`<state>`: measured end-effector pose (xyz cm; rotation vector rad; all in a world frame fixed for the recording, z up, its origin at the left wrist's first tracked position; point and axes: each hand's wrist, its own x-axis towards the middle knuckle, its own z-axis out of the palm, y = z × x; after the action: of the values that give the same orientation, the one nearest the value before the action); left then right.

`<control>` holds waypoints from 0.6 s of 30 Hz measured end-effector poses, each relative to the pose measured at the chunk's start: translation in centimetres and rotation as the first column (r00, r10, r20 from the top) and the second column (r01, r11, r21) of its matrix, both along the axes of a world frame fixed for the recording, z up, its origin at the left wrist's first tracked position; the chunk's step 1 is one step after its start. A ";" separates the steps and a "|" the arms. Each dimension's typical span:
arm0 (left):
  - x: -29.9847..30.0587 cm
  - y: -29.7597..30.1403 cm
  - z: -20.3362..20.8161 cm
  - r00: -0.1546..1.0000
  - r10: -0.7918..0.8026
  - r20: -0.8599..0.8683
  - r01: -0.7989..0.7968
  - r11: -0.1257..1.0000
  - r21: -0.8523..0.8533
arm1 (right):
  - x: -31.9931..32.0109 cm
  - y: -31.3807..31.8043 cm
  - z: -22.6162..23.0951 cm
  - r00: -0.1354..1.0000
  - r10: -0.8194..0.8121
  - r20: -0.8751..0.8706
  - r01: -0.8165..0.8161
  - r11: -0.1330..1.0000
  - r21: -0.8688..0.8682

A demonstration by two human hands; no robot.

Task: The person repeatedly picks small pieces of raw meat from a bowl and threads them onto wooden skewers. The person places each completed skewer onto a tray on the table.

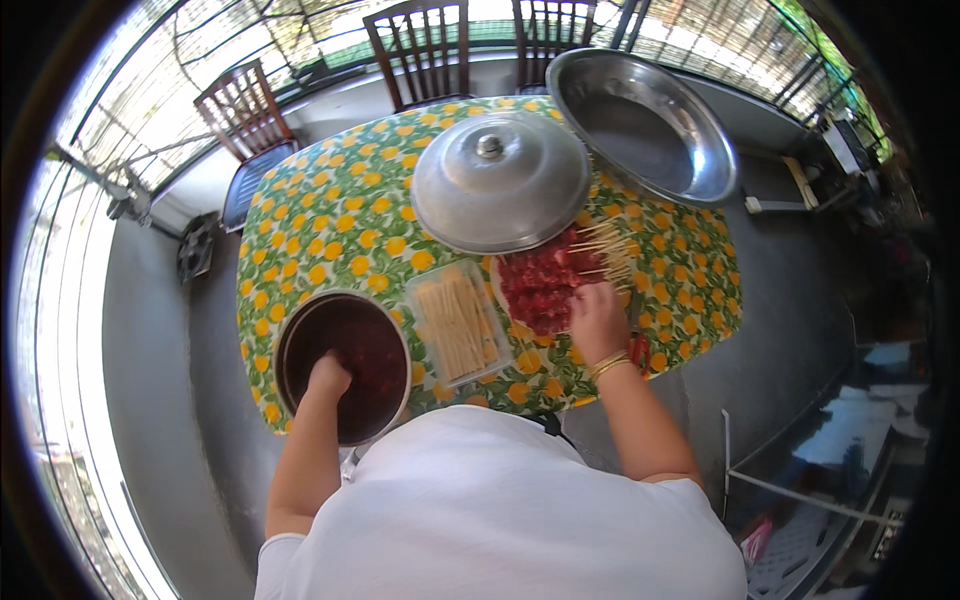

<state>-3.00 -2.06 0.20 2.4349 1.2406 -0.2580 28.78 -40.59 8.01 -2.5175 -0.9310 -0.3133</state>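
My left hand (330,376) reaches down into a deep round pot (400,335) at the front left. Pieces of dark red meat (376,368) lie inside, and my fingers are hidden in the shadow there. On the right, my right hand (599,318) is closed at the near side of a pile of meat skewers (540,290), seemingly around the stick end of one. The skewers lie side by side on a plate, their bare sticks (610,250) pointing right. Between my hands sits a clear plastic container (413,310) with many loose bamboo sticks (455,325).
Beyond the skewers rests a large domed metal lid (500,185) with a knob. A wide steel basin (650,140) stands at the far right table edge. The tablecloth (330,240) has a yellow fruit pattern. Wooden chairs (420,50) line the far side. Something red (638,352) lies beside my right wrist.
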 end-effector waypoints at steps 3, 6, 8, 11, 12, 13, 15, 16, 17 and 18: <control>0.9 0.2 1.4 0.999 0.051 0.005 -0.050 0.993 -0.108 | -5.0 6.9 -1.9 0.905 0.212 -0.369 -0.273 0.954 -0.123; 0.7 0.3 3.4 0.989 0.132 0.071 -0.115 0.970 -0.214 | -7.7 13.4 -4.8 0.814 0.118 -0.568 -0.396 0.829 -0.395; 0.4 0.7 4.7 0.960 0.263 0.093 -0.174 0.826 -0.535 | -7.8 16.3 -6.5 0.786 -0.023 -0.618 -0.339 0.819 -0.463; -0.7 0.3 5.8 0.817 0.573 0.064 -0.310 0.530 -0.790 | -7.5 17.2 -8.1 0.758 -0.069 -0.649 -0.337 0.810 -0.480; -1.0 0.3 6.0 0.767 0.638 0.069 -0.298 0.450 -0.842 | -7.2 17.2 -8.2 0.758 -0.067 -0.649 -0.349 0.799 -0.490; -1.3 0.2 6.1 0.718 0.692 0.070 -0.271 0.371 -0.888 | -7.1 17.1 -8.1 0.757 -0.055 -0.651 -0.363 0.793 -0.488; -1.7 -0.1 5.8 0.635 0.770 0.065 -0.213 0.254 -0.944 | -7.0 16.4 -7.5 0.768 -0.056 -0.638 -0.387 0.754 -0.531; -1.8 0.0 5.7 0.602 0.796 0.065 -0.189 0.221 -0.957 | -7.2 16.0 -7.0 0.790 -0.020 -0.612 -0.350 0.805 -0.478; -2.0 0.0 5.5 0.571 0.819 0.066 -0.171 0.197 -0.965 | -7.5 15.6 -6.3 0.814 0.011 -0.581 -0.313 0.850 -0.423; -2.1 -0.1 5.3 0.546 0.827 0.134 -0.108 0.228 -0.968 | -7.8 15.3 -5.5 0.836 0.033 -0.547 -0.274 0.890 -0.365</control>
<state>-5.10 -2.13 5.53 0.8523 1.0484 0.1405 21.01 -25.26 2.52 -2.6504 -1.0426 0.6938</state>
